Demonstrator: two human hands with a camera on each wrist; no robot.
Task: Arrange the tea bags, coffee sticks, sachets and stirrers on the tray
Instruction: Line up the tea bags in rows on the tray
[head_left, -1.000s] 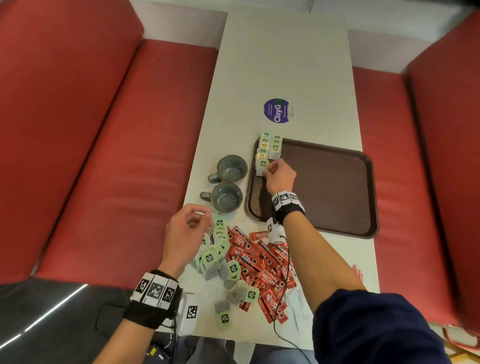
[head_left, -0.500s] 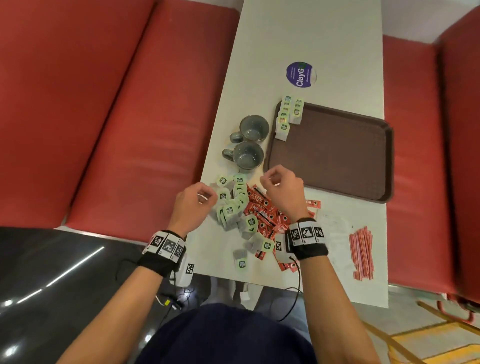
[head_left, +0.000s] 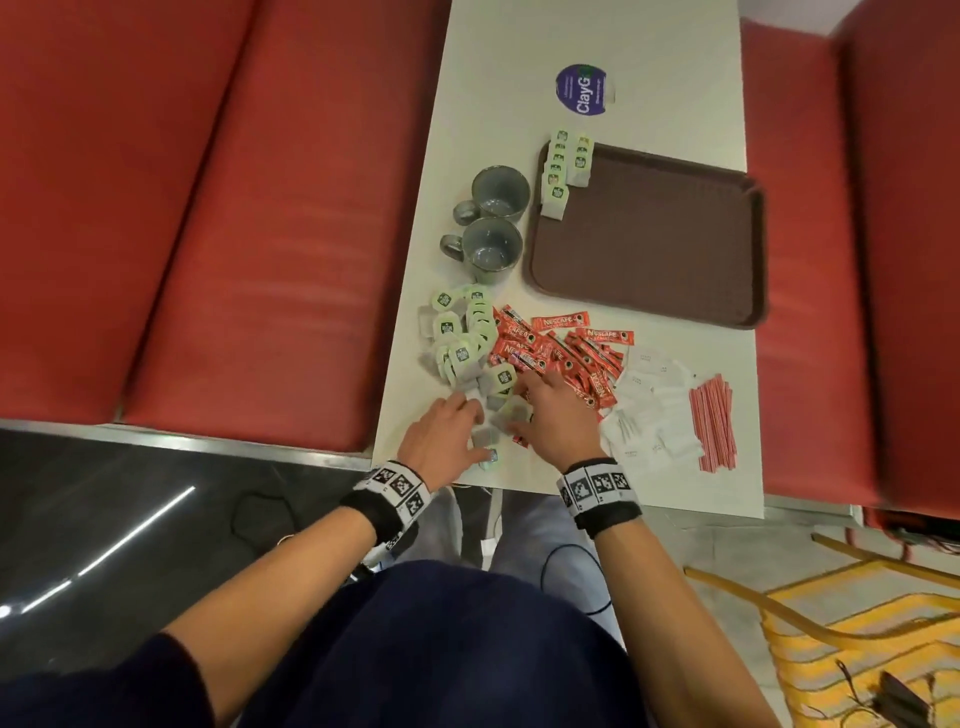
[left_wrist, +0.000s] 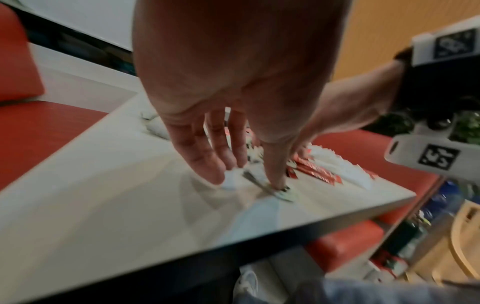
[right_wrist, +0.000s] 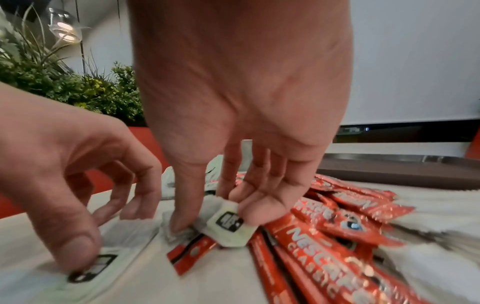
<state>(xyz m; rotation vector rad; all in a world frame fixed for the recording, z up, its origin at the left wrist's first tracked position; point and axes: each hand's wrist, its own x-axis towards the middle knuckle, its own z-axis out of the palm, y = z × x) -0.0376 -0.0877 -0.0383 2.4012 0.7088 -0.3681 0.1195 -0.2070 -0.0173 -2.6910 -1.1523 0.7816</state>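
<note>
Pinching a square paper tea bag: right hand.

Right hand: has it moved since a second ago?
Yes. The right hand left the tea bag row on the tray and came back to the loose pile near the table's front edge.

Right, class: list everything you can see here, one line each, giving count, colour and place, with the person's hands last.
Tray: one, brown, far right on table.
Tea bags on tray: two rows, green-tagged, far-left corner.
Loose tea bags: many, green-tagged, near left.
Coffee sticks: many, red, centre.
Sachets: several, white, right of sticks.
Stirrers: bundle, red-and-white, near right.
Mugs: two, grey, left of tray.
Sticker: one, purple, far end.
Table: one, white.
Benches: red, both sides.
Left hand: thumb presses a tea bag.
Right hand: pinches a tea bag.
</note>
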